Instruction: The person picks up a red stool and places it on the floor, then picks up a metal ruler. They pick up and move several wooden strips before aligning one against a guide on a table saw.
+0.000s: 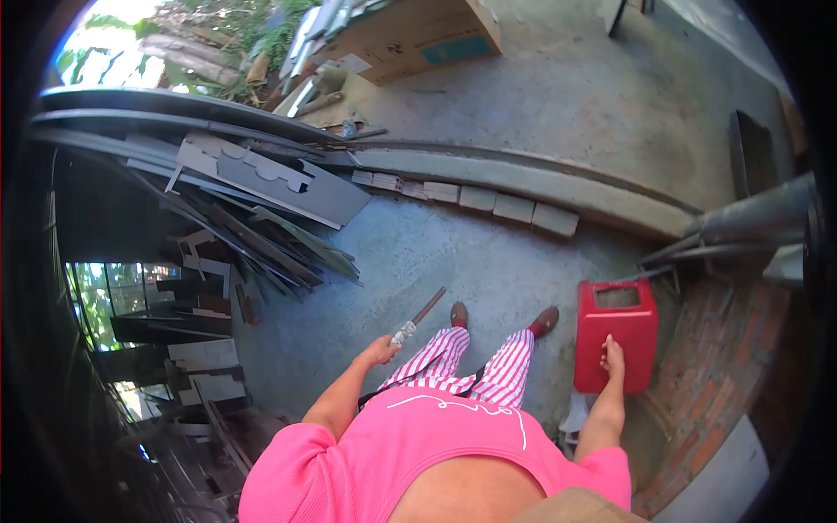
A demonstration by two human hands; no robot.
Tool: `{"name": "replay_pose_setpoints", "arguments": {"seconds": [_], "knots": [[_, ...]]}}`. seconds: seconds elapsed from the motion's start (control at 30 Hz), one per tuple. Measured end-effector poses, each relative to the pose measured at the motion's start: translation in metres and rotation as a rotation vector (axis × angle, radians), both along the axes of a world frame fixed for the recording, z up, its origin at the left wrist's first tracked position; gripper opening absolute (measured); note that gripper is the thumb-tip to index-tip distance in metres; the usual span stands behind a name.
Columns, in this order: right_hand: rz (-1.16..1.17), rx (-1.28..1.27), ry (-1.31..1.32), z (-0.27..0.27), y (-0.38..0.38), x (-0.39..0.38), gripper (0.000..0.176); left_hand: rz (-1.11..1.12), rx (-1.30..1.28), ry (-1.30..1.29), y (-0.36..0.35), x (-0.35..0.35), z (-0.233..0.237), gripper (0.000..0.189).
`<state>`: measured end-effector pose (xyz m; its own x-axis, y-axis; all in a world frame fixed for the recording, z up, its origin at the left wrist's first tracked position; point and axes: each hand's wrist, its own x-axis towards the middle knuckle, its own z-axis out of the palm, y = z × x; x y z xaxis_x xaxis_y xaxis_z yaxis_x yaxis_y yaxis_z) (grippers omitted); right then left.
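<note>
In the head view, my left hand (380, 350) is wrapped round the pale, wrapped grip of a rod-like tool (425, 310). Its bare brown, rusty-looking bar points up and away to the right, over the floor near my feet. On the right, my right hand (613, 357) has curled fingers and appears in front of a red plastic stool (615, 315) with a rectangular opening. Whether that hand touches the stool, or has something small in its fingers, I cannot make out.
A pile of sheet-metal pieces (279, 179) lies on the left. Concrete blocks (514, 207) line a low ledge (523, 186) ahead, with a cardboard box (418, 39) beyond it. A brick wall (717, 366) stands on the right. My shoes (544, 322) are on the concrete floor (392, 248).
</note>
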<state>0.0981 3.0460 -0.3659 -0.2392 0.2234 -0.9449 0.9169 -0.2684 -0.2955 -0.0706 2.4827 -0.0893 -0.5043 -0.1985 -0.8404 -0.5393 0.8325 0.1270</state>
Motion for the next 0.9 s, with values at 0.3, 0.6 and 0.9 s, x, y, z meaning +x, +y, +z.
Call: {"name": "replay_pose_setpoints", "arguments": {"seconds": [0.3,0.6,0.9], "knots": [[0.207,0.214,0.219,0.085,-0.048,-0.065,0.042,0.118,0.134,0.132,-0.038,-0.036,-0.015,0.028],[0.341,0.294,0.308,0.233,-0.154,-0.193,0.036,0.121,0.179,0.131,-0.159,-0.07,-0.087,0.026],[0.72,0.603,0.503,0.306,-0.241,-0.405,0.027,0.647,0.271,0.201,-0.299,-0.117,-0.099,0.024]]}}
